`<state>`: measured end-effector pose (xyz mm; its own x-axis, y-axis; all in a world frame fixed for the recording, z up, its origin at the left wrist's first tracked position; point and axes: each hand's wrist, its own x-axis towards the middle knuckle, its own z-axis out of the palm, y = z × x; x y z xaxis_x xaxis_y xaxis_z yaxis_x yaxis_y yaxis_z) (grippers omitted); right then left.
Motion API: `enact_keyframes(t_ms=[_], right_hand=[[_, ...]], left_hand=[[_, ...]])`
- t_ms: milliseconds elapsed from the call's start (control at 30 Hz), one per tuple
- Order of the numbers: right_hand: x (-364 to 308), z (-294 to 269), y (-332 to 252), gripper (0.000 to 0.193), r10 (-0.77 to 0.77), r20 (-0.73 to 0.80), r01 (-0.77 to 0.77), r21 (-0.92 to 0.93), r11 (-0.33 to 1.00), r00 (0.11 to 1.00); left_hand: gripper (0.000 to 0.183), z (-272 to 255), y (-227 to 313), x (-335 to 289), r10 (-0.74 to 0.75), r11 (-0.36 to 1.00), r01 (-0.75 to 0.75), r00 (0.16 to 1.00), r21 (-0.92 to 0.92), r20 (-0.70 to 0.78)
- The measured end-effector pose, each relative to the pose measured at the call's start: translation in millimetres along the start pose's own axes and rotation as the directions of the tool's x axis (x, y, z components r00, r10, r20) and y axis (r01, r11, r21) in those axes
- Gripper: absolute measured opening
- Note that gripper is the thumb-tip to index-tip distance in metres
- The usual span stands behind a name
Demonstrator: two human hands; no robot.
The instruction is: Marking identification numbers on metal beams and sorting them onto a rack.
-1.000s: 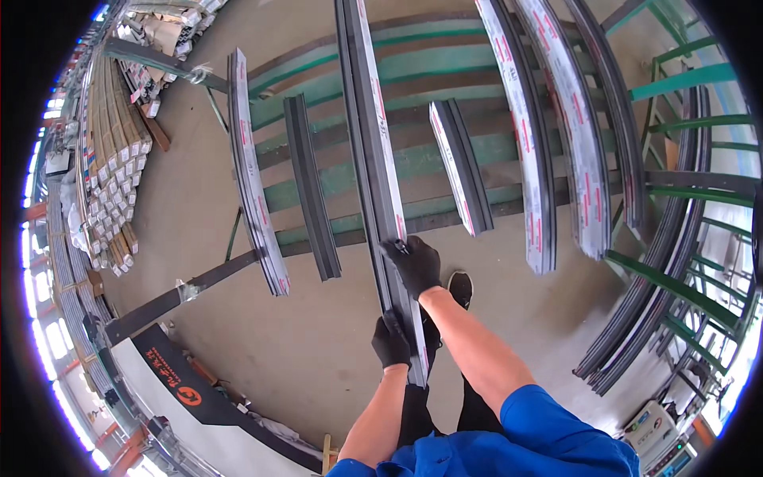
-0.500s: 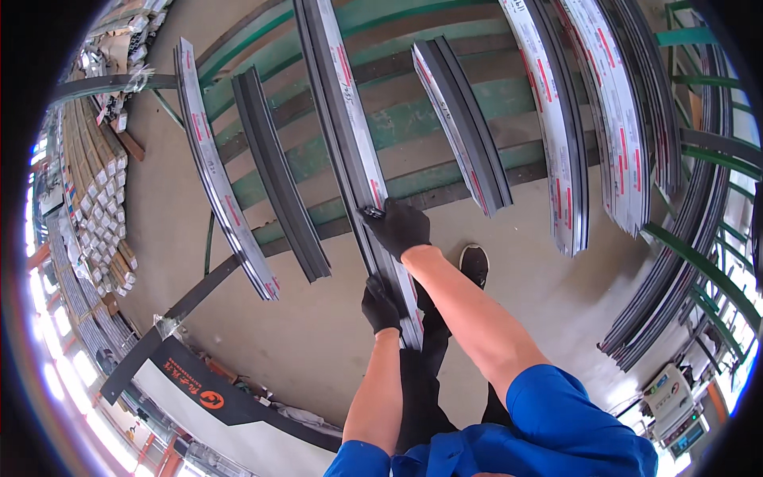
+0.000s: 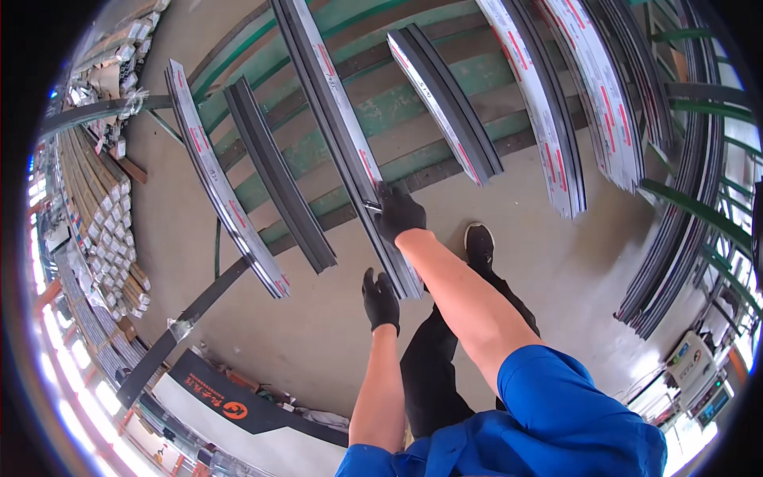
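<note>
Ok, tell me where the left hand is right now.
Head view, centre: the left hand hangs open beside the near end of the long metal profile, below the right hand gripping it.

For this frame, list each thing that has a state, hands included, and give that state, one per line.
right hand: gloved, closed on the long profile.
left hand: gloved, fingers spread, apart from the profile's near end.
long profile: film-wrapped, lying across the green rack, near end overhanging the floor.
short dark profile: bare, resting on the rack.
green rack: loaded with several profiles.
</note>
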<state>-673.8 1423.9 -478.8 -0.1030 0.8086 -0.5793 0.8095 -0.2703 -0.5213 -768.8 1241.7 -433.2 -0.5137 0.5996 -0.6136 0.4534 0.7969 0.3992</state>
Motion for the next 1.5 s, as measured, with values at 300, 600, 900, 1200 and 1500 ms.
enact_keyframes(t_ms=[300, 600, 900, 1200, 1500], right_hand=[[-216, -29, 49, 0.044, 0.112, 0.123, -0.137, 0.213, 0.967, 0.986], [-426, -22, 36, 0.032, -0.323, 0.238, 0.246, 0.303, 0.921, 0.916], [-567, -41, 110, 0.037, -0.305, 0.655, 0.212, 0.22, 0.952, 0.691], [-739, 29, 130, 0.011, -0.378, 0.727, 0.57, -0.022, 0.822, 0.573], [-1094, 170, 100, 0.017, -0.439, 0.898, 0.878, 0.241, 0.413, -0.041]], left_hand=[[0.05, -56, -61, -135, 0.03, 0.999, -0.031, 0.999, 0.008, 0.044], [0.042, -118, -122, -359, -0.107, 0.86, 0.075, 0.994, -0.505, -0.034], [0.054, -33, -249, -679, -0.438, 0.552, 0.143, 0.888, -0.821, -0.14], [0.066, 30, -393, -947, -0.602, 0.467, 0.086, 0.76, -0.88, -0.245], [0.039, 80, -555, -1223, -0.955, 0.237, -0.113, 0.158, -0.965, -0.253]])
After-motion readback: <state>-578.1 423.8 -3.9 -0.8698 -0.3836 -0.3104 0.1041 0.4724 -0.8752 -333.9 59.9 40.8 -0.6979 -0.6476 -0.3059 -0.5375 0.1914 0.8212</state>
